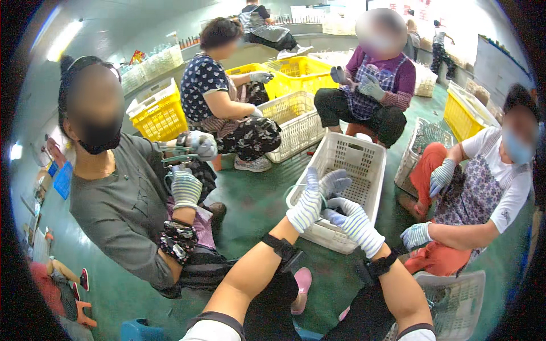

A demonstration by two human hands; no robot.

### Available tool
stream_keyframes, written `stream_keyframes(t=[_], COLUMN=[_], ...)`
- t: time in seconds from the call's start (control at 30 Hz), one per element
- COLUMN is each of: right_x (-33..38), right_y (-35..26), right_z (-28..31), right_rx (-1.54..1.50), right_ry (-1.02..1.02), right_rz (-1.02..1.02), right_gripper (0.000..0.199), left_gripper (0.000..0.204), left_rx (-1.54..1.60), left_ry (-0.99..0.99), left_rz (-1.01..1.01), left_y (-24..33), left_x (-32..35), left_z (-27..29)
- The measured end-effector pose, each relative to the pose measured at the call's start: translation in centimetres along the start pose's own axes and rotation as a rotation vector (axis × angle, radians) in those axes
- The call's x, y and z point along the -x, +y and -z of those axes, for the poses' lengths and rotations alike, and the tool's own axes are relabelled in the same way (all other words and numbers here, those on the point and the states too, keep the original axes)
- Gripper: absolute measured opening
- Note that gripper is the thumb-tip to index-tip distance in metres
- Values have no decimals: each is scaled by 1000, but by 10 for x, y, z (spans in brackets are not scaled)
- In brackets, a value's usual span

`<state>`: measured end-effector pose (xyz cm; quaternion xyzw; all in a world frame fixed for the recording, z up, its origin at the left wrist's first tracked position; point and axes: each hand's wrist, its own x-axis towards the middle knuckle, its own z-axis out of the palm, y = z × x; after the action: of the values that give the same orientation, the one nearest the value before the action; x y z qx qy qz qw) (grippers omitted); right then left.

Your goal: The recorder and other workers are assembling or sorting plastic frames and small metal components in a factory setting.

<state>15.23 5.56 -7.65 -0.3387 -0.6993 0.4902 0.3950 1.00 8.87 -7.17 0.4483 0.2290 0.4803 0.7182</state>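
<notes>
Over the near end of a white slotted plastic crate (372, 170), both my hands meet in striped, grey-palmed work gloves. My left hand (313, 199) is closed around a thin, pale-green wire-like loop (292, 190) that curves out beside its fingers. Just right of it, my right hand (354, 224) has its thumb and fingers bent together toward the left palm. Whatever lies between those fingertips is too small and too covered to name. Dark straps with small devices circle both my wrists.
Co-workers sit close on the left and right; the left one's gloved hands (187, 187) hold several thin wire-like pieces. Two more sit beyond the crate, near yellow crates (156, 113) and a cream crate (310, 128). Another white crate (475, 295) stands by my right knee, on the green floor (250, 204).
</notes>
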Motion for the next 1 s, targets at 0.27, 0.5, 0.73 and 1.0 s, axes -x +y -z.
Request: stream_keyframes(t=[0.27, 0.5, 0.73, 1.0], right_x=[-4, -3, -8, -7], right_y=[-1, 9, 33, 39], right_z=[-3, 27, 23, 26], right_rx=[-38, -190, -26, 27], right_ry=[45, 310, 274, 222], right_rz=[-80, -98, -56, -90], right_gripper=[16, 11, 13, 18], left_gripper=[71, 26, 29, 30], left_rx=[22, 207, -175, -174], left_ry=[146, -28, 49, 140], left_rz=[-35, -32, -66, -71], left_y=[-1, -24, -31, -28], left_x=[3, -13, -12, -15], left_z=[-3, -5, 12, 17])
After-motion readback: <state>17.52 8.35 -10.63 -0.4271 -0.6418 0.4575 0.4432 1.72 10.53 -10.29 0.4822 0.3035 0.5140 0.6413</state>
